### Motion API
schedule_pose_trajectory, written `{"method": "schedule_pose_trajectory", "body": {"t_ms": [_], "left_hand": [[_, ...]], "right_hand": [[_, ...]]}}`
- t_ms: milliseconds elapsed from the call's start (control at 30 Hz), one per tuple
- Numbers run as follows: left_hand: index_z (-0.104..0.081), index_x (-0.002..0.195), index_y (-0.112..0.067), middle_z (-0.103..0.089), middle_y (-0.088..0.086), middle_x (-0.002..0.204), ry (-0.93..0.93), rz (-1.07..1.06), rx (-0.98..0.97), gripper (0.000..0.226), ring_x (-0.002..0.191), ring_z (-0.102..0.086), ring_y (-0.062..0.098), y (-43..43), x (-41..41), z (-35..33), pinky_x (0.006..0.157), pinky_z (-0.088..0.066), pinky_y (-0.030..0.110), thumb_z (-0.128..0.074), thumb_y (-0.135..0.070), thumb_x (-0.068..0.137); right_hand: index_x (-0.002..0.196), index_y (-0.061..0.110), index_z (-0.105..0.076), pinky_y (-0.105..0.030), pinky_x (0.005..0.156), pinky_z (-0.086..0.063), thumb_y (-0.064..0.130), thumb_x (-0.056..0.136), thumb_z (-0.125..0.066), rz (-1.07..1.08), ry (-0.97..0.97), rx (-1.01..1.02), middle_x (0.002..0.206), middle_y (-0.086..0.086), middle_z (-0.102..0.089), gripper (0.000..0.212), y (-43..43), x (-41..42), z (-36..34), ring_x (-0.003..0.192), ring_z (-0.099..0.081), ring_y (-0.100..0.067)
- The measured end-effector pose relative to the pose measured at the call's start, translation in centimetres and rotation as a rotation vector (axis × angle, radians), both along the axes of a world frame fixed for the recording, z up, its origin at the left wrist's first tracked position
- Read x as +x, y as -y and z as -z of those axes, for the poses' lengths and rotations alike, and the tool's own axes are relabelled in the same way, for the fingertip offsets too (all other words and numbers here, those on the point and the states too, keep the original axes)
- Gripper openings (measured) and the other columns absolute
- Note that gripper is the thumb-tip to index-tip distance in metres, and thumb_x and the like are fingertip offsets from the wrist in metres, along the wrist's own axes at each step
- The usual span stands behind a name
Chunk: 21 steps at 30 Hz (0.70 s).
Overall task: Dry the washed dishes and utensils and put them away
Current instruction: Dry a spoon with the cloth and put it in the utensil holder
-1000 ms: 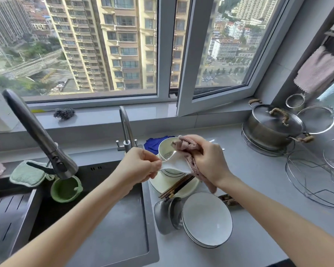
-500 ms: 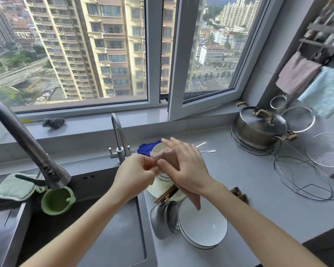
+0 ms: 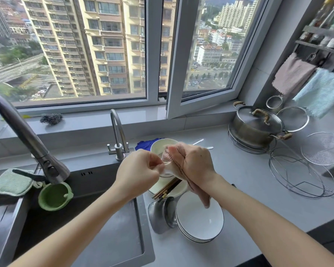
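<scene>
Drying a white spoon (image 3: 167,169) held up over the counter (image 3: 249,180), with most of the job looking undone.
I'm pinching one smooth glazed end in my left hand (image 3: 139,170) while my right hand (image 3: 195,164) is gripping a ribbed pink cloth (image 3: 202,197) round the rest; wooden chopsticks (image 3: 167,188) are lying across a plate (image 3: 178,190), and a deep cream bowl (image 3: 162,143) and glossy dark-rimmed bowls (image 3: 199,218) are waiting beneath.

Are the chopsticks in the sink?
No, the chopsticks lie on a plate on the counter, beside the sink.
</scene>
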<state>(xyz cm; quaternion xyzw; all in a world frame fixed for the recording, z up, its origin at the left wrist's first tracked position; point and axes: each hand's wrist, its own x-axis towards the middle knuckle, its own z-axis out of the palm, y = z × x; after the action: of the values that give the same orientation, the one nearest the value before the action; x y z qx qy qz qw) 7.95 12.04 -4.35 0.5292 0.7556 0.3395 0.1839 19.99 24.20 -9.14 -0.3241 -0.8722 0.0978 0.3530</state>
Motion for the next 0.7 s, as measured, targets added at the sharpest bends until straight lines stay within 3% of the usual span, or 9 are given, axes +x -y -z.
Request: {"method": "schedule_pose_trajectory", "body": {"t_ms": [100, 167, 233, 333, 433, 533, 633, 700], "left_hand": [[-0.073, 0.071, -0.021, -0.063, -0.008, 0.056, 0.012, -0.032, 0.025, 0.018, 0.057, -0.056, 0.012, 0.1, 0.1, 0.1, 0.057, -0.042, 0.024, -0.062, -0.016, 0.084], [-0.072, 0.072, -0.022, -0.057, -0.011, 0.05, 0.021, -0.038, 0.023, 0.019, 0.052, -0.052, 0.009, 0.2, 0.0, 0.2, 0.055, -0.039, 0.022, -0.062, -0.016, 0.085], [-0.07, 0.068, -0.021, -0.054, -0.012, 0.044, 0.042, -0.038, 0.004, 0.021, 0.047, -0.049, 0.008, 0.4, -0.1, 0.4, 0.054, -0.039, 0.022, -0.061, -0.015, 0.086], [-0.068, 0.069, -0.011, -0.056, -0.005, 0.045, 0.292, -0.112, -0.013, 0.022, 0.044, -0.044, 0.011, 1.1, -0.8, 1.3, 0.048, -0.04, 0.024, -0.058, -0.011, 0.088], [-0.067, 0.077, -0.005, -0.058, 0.001, 0.05, 0.559, -0.226, 0.042, 0.018, 0.043, -0.043, 0.013, 1.2, -1.5, 1.9, 0.042, -0.035, 0.018, -0.055, -0.007, 0.091], [-0.063, 0.08, 0.001, -0.061, 0.007, 0.055, 0.662, -0.231, 0.076, 0.016, 0.041, -0.045, 0.011, 0.2, -0.6, 2.1, 0.04, -0.033, 0.019, -0.054, -0.007, 0.091], [-0.062, 0.08, 0.001, -0.062, 0.013, 0.056, 0.66, -0.236, 0.114, 0.015, 0.04, -0.045, 0.013, -0.8, 0.6, 2.6, 0.04, -0.032, 0.02, -0.055, -0.007, 0.09], [-0.062, 0.079, 0.001, -0.059, 0.004, 0.049, 0.621, -0.27, 0.142, 0.015, 0.038, -0.046, 0.01, -1.0, 0.8, 2.9, 0.039, -0.035, 0.019, -0.057, -0.009, 0.09]], "right_hand": [[0.086, 0.014, -0.072, -0.028, 0.057, -0.036, 0.06, 0.089, -0.025, 0.099, -0.046, -0.029, 0.069, -0.009, -0.07, 0.066, -0.2, -0.8, -0.3, 0.067, -0.064, -0.034], [0.097, 0.014, -0.073, -0.032, 0.065, -0.046, 0.057, 0.095, -0.027, 0.186, -0.089, -0.164, 0.081, -0.011, -0.073, 0.063, -0.4, -1.5, -0.3, 0.079, -0.066, -0.032], [0.095, 0.01, -0.072, -0.031, 0.067, -0.047, 0.05, 0.1, -0.029, 0.325, -0.214, -0.318, 0.086, -0.011, -0.073, 0.06, -1.1, -1.8, -0.8, 0.083, -0.067, -0.03], [0.084, 0.003, -0.064, -0.026, 0.064, -0.038, 0.049, 0.101, -0.03, 0.566, -0.469, -0.586, 0.078, -0.008, -0.063, 0.06, -3.6, -0.6, -2.7, 0.078, -0.061, -0.027], [0.097, 0.013, -0.062, -0.031, 0.077, -0.052, 0.055, 0.098, -0.031, 0.491, -0.83, -0.992, 0.092, -0.006, -0.067, 0.051, -4.6, 0.9, -4.2, 0.086, -0.064, -0.023], [0.103, 0.01, -0.059, -0.029, 0.066, -0.055, 0.055, 0.097, -0.035, 0.311, -0.826, -1.326, 0.083, -0.005, -0.065, 0.052, -2.1, -0.8, -4.3, 0.077, -0.063, -0.021], [0.1, 0.002, -0.06, -0.025, 0.053, -0.052, 0.04, 0.094, -0.056, 0.27, -0.85, -1.351, 0.074, -0.006, -0.062, 0.038, -0.4, -3.7, -3.0, 0.062, -0.06, -0.018], [0.1, 0.0, -0.061, -0.031, 0.064, -0.052, 0.023, 0.091, -0.064, 0.325, -0.887, -1.218, 0.078, -0.007, -0.063, 0.024, -0.3, -4.7, -2.2, 0.067, -0.06, -0.02]]}}
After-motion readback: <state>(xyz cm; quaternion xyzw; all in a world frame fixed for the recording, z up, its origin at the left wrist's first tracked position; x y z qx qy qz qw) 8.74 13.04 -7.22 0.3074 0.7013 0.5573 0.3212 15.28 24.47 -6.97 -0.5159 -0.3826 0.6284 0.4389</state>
